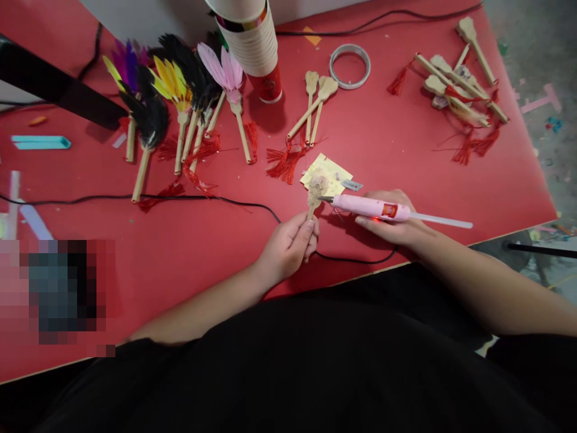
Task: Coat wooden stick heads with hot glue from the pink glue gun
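My left hand (291, 243) is closed around the lower handle of a small wooden fan-shaped paddle (314, 193), whose wide head points away from me and looks rough and coated. In my right hand (392, 219) is a pink glue gun (372, 207), its metal nozzle at the side of the paddle's head; a clear glue stick (444, 221) juts from its back and a small red light glows below. Under the paddle's head lies a yellow paper square (331, 171), with a small blade (352, 184) at its right edge.
Feather-topped paddles (181, 120) with red tassels lie at the left. Bare paddles (321, 90) lie ahead, near a tape roll (350, 66) and stacked paper cups (252, 54). More tasselled paddles (464, 90) are at the right. A black cord (216, 198) crosses the red table (202, 258).
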`<state>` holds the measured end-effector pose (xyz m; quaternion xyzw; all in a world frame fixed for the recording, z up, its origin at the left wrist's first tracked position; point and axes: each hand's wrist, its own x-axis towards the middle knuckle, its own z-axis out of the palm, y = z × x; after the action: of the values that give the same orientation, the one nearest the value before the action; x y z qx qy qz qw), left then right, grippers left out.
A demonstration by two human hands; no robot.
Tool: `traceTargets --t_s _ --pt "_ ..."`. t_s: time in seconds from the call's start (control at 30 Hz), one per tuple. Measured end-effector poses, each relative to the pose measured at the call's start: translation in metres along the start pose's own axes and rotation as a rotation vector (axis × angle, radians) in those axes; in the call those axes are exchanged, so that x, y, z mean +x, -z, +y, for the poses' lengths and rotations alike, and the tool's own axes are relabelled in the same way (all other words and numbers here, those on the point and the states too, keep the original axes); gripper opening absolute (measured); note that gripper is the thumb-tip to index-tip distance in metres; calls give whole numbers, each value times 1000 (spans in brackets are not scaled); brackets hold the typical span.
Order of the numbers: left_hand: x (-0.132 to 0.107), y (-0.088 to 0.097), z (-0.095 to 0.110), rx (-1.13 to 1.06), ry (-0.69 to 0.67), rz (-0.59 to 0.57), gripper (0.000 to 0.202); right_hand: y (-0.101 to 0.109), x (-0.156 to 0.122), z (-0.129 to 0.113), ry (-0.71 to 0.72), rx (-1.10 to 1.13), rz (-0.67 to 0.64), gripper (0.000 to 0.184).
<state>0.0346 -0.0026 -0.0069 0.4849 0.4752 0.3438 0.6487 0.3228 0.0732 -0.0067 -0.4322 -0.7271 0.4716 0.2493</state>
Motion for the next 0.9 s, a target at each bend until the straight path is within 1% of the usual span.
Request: traceTargets --t_s 0.13,0.27,0.43,0.5,0.67,0.9 --pt "0 -1 3 -15 8 -1 48 -1 4 -8 34 -27 -20 41" --pt "0 -1 5 -41 7 -8 48 1 7 -14 -40 -150 -40 40" --pt "0 -2 5 -54 17 10 49 0 5 -12 -54 -156 -9 24" --pt "0 -1 4 -50 20 15 49 0 3 -10 -72 -145 8 21" --pt "-1 -2 3 -22 13 18 48 0 2 -10 -137 -144 17 23" --pt "-2 -4 4 -7 5 34 47 0 2 -9 -111 -179 20 25"
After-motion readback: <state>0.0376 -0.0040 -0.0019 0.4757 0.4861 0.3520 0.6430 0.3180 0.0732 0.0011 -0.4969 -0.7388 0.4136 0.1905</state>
